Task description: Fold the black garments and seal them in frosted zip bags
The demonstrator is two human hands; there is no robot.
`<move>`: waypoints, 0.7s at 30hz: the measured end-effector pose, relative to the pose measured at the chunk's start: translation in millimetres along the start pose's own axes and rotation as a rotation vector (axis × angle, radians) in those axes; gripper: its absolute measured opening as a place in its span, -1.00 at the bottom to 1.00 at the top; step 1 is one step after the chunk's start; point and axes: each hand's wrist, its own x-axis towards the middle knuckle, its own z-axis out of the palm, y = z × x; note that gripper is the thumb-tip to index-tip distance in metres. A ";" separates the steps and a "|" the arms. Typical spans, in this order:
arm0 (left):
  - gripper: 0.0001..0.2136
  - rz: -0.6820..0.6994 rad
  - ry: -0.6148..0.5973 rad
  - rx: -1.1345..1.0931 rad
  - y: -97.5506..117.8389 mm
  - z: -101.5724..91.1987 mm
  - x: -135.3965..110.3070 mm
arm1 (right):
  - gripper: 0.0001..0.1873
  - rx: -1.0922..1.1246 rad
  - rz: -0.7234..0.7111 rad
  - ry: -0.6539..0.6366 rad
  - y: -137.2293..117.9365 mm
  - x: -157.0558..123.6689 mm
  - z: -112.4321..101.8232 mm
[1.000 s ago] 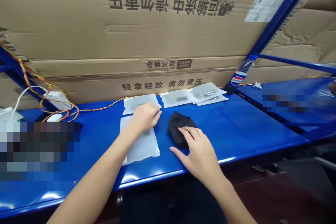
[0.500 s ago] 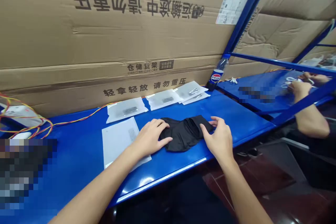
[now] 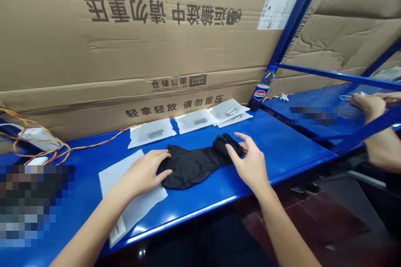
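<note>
left hand [image 3: 142,172]: flat, palm down | right hand [image 3: 249,166]: arched, spread, palm down

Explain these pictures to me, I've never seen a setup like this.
There's no machine here. This is a view from a camera worn on a person's head, looking down at their own bare hands. On the blue workbench lies a crumpled piece of black fabric. The left hand rests on it, and the right hand is at its far end. A pale sheet lies under the left wrist, and flat translucent bags lie further back. Another person's hand is at the right.
</note>
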 end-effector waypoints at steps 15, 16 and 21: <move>-0.75 0.010 0.219 -0.227 38.8 -8.3 11.1 | -0.52 0.263 -0.036 -0.046 41.5 42.4 -27.7; -0.77 0.025 0.263 -0.274 42.4 -11.2 4.6 | -0.55 0.355 -0.013 -0.059 42.6 41.8 -34.5; -0.86 0.222 0.310 -0.318 80.8 -9.2 -45.4 | -0.66 0.529 -0.033 -0.301 63.8 27.4 -86.7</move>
